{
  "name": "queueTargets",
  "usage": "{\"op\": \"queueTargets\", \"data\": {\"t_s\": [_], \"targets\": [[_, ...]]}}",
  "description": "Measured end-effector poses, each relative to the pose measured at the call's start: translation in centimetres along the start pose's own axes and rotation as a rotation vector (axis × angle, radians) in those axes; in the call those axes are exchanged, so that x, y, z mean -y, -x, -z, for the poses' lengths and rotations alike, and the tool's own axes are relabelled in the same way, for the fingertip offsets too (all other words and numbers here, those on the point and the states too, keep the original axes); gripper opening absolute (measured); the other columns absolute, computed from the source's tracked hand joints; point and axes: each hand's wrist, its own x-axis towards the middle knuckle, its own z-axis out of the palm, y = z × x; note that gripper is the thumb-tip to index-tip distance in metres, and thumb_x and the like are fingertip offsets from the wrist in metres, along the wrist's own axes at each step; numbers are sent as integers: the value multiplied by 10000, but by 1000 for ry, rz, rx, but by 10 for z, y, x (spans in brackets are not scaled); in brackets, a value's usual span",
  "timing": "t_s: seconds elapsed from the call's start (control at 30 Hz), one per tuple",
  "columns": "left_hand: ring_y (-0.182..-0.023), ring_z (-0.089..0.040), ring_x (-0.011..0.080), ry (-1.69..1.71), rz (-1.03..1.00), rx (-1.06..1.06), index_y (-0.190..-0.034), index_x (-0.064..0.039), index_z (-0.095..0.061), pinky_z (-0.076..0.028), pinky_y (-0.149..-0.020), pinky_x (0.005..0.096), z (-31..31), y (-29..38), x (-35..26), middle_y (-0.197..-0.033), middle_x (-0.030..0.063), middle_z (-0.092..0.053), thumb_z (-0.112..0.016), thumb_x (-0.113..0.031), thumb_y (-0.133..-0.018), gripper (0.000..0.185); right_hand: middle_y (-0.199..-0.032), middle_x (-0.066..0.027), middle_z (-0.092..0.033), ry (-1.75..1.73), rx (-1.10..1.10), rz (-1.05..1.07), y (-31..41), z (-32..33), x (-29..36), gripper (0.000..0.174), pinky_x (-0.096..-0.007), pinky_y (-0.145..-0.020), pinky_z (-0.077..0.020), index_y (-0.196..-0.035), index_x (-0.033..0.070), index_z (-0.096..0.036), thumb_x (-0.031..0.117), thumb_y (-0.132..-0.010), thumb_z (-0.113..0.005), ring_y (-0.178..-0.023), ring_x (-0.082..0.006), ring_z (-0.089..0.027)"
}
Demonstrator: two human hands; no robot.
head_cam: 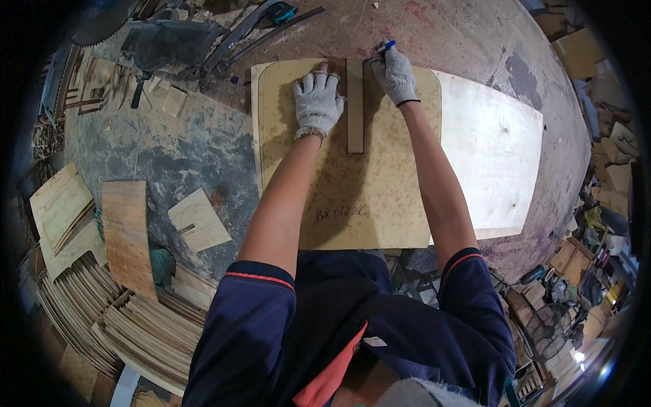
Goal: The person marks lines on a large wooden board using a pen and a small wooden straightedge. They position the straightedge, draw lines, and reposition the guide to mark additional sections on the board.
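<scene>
A tan template sheet (391, 203) with rounded far corners, a long slot and handwriting lies on a pale plywood sheet (488, 152). Plywood shows through the slot (355, 112). My left hand (318, 102), in a knitted glove with a bare fingertip showing, presses flat on the template left of the slot. Held in my gloved right hand (395, 76) is a pen with a blue end (389, 45), near the template's far edge, right of the slot. The pen's tip is too small to make out.
A circular saw blade (101, 20) and dark metal machine parts (168, 43) are at the upper left, near a tape measure (280, 12). Plywood offcuts (199, 220) and stacked thin boards (152, 330) lie left. A fan (548, 330) and clutter are at the lower right.
</scene>
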Motion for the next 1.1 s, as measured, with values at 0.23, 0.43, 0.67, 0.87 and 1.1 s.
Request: {"op": "queueTargets", "data": {"t_s": [0.23, 0.43, 0.67, 0.87, 1.1], "targets": [[-1263, -471, 296, -11, -4, -25, -1322, -200, -586, -375, -1064, 530, -2, 0, 0, -1570, 32, -437, -668, -319, -848, 496, -926, -204, -726, 28, -12, 15, 0, 9, 14, 313, -506, -741, -536, -1122, 91, -603, 261, -889, -725, -897, -436, -692], [-1232, -481, 293, -13, -7, -29, -1306, -196, -600, -382, -1036, 516, -2, 1, 1, -1569, 22, -439, -663, -313, -849, 476, -896, -200, -721, 18, -98, 30, 1, 8, 18, 241, -474, -713, -536, -1094, 87, -611, 249, -932, -684, -857, -424, -694], [-1189, -501, 285, -70, -35, -149, -1332, -209, -605, -394, -993, 491, -4, -1, -2, -1546, 4, -468, -602, -326, -905, 442, -805, -75, -683, -469, -472, -189, 30, 32, -26, 171, -308, -627, -544, -1056, 28, -610, 195, -1020, -620, -692, -160, -664], [-1193, -507, 284, -115, -37, -129, -1444, -252, -539, -401, -1012, 518, -9, -1, 2, -1586, -24, -432, -518, -337, -987, 465, -876, -68, -724, -743, -641, -401, 57, 73, -66, 218, -270, -627, -546, -1033, 15, -636, 231, -1043, -609, -708, -126, -671], [-1207, -506, 284, -165, -37, -123, -1459, -267, -521, -400, -1019, 514, -12, 0, 2, -1585, -35, -429, -489, -351, -1011, 457, -891, -89, -751, -756, -514, -326, 53, 68, -89, 214, -259, -600, -538, -1045, 4, -648, 216, -1038, -621, -668, -128, -682]]}}
